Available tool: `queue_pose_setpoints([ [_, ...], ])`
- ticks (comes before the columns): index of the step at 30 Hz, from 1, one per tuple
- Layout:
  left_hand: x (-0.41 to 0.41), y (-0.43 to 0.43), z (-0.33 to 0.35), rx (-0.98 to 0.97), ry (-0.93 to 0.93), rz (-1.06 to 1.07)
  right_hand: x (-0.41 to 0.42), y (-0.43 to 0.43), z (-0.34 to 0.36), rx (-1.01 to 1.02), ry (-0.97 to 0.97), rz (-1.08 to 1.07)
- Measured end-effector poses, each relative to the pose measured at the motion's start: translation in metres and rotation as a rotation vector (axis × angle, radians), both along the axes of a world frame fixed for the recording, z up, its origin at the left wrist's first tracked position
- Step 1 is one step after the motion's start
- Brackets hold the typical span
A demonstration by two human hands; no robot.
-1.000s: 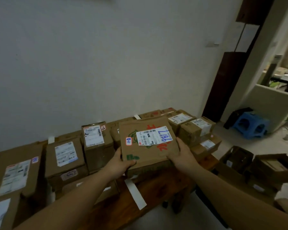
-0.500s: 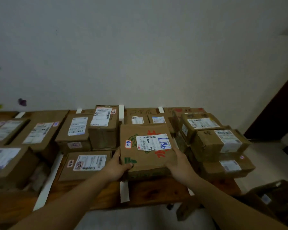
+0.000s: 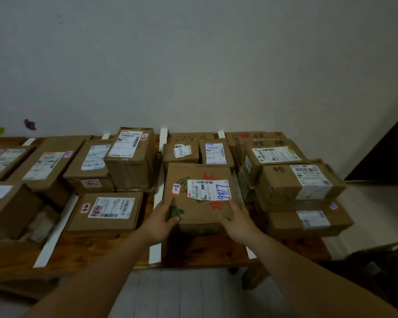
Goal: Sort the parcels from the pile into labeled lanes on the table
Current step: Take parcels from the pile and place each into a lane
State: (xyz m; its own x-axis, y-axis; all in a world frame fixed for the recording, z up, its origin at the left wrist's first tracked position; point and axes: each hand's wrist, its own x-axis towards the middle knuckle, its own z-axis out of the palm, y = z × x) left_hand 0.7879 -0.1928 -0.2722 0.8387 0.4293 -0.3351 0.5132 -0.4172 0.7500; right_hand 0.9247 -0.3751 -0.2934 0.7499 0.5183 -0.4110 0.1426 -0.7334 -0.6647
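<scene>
Head view. Flat brown cardboard parcel with white label inked 9817 [image 3: 199, 191]: in lane between white tape strips [image 3: 156, 253] on dark wooden table [image 3: 205, 251]. Left hand [image 3: 160, 220] and right hand [image 3: 236, 220]: each grasping a near corner, presumably to square the placement.

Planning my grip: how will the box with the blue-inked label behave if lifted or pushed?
Probably stiff: the box shows flat faces and square corners. Wide and low, so unlikely to tip. Its cardboard would likely slide readily on the wooden table.

wood table [image 3: 205, 253] | cardboard parcels [image 3: 106, 212] in rows — white tape strips [image 3: 155, 255] btwn them
</scene>
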Motion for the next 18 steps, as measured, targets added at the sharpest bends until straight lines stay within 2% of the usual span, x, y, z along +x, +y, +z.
queue_pose_setpoints([
  [3, 0.007, 0.007, -0.004, 0.062, 0.072, -0.059, 0.008, 0.005, -0.002, -0.082, 0.030, 0.033],
  [6, 0.008, 0.013, 0.005, 0.128, 0.151, -0.060, 0.011, 0.011, 0.013, -0.125, -0.030, 0.074],
  [12, -0.016, 0.037, 0.048, 0.194, 0.123, 0.030, 0.008, 0.049, 0.069, -0.080, -0.195, 0.209],
  [18, -0.097, 0.108, 0.104, 0.232, 0.059, 0.173, -0.052, 0.146, 0.131, 0.016, -0.342, 0.404],
])
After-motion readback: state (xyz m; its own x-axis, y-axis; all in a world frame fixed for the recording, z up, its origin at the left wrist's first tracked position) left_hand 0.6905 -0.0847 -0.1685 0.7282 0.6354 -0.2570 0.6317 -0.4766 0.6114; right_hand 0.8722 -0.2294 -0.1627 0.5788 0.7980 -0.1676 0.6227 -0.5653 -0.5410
